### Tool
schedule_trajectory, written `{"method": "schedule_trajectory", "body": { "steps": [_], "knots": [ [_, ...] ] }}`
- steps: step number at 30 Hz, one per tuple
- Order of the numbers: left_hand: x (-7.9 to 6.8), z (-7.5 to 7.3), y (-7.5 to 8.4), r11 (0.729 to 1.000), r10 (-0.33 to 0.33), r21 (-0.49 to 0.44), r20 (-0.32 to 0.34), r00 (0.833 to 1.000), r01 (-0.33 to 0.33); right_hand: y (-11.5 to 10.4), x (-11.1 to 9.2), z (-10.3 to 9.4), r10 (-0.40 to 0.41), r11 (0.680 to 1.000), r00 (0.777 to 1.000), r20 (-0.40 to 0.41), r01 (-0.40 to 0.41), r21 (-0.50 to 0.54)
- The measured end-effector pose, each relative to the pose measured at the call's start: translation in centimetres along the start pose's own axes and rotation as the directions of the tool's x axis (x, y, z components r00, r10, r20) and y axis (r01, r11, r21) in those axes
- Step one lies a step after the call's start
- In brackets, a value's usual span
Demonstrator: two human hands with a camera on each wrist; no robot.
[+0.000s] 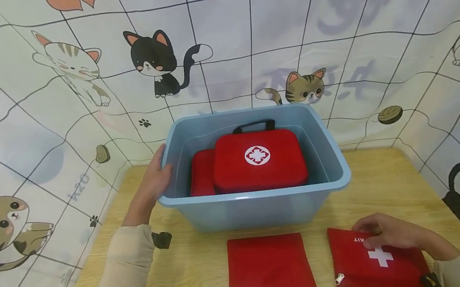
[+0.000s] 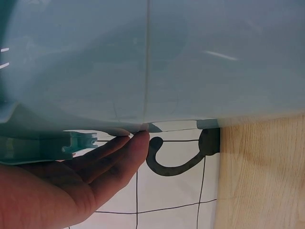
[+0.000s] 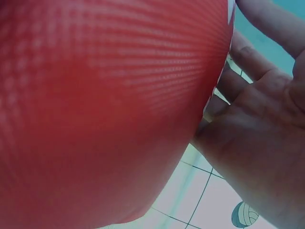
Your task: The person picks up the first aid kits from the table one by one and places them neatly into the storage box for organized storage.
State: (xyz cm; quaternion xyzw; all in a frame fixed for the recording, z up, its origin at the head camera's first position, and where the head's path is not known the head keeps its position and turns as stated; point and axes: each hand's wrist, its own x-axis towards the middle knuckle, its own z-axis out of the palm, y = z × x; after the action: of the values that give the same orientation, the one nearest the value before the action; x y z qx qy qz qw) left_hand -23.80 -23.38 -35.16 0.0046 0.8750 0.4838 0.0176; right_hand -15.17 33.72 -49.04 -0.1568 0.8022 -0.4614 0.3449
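Observation:
A light blue plastic tub [image 1: 254,211] stands at the back of the table. My left hand [image 1: 155,177] holds its left rim, thumb over the edge; in the left wrist view the fingers [image 2: 114,164] lie along the outside wall. At the front right is a red zip pouch [image 1: 362,265] with a white cross and the letters KIT. Over its top rests my right hand [image 1: 391,232], fingers loosely bent. Up close, the right wrist view has the pouch's red fabric [image 3: 109,119] filling the left side, with fingertips at its surface.
Inside the tub, a red first-aid case [image 1: 260,175] with a black handle leans over another red case [image 1: 202,172]. A flat red pouch [image 1: 270,268] lies in front of the tub on the wooden table [image 1: 184,270]. Cat-print sheeting [image 1: 222,32] encloses the back and sides.

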Motion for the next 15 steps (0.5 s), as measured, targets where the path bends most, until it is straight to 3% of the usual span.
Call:
{"method": "schedule_trajectory", "body": {
  "steps": [5, 9, 12, 15],
  "knots": [
    [0.0, -0.1, 0.1, 1.0, -0.005, 0.002, -0.002, 1.0, 0.005, -0.4, 0.3, -0.4, -0.021, 0.998, 0.999, -0.029, 0.019, -0.067],
    [0.0, -0.1, 0.1, 1.0, -0.012, -0.001, -0.003, 1.0, 0.012, -0.8, 0.3, -1.2, -0.09, 0.987, 0.995, -0.043, 0.084, -0.136],
    [0.0, -0.1, 0.1, 1.0, -0.017, -0.007, -0.001, 1.0, 0.017, -0.8, 0.0, -1.9, -0.115, 0.985, 0.993, -0.034, 0.11, -0.135],
    [0.0, -0.1, 0.1, 1.0, -0.016, -0.014, 0.002, 1.0, 0.016, -0.8, -0.3, -2.7, -0.086, 0.991, 0.995, -0.05, 0.08, -0.108]
  ]
}}
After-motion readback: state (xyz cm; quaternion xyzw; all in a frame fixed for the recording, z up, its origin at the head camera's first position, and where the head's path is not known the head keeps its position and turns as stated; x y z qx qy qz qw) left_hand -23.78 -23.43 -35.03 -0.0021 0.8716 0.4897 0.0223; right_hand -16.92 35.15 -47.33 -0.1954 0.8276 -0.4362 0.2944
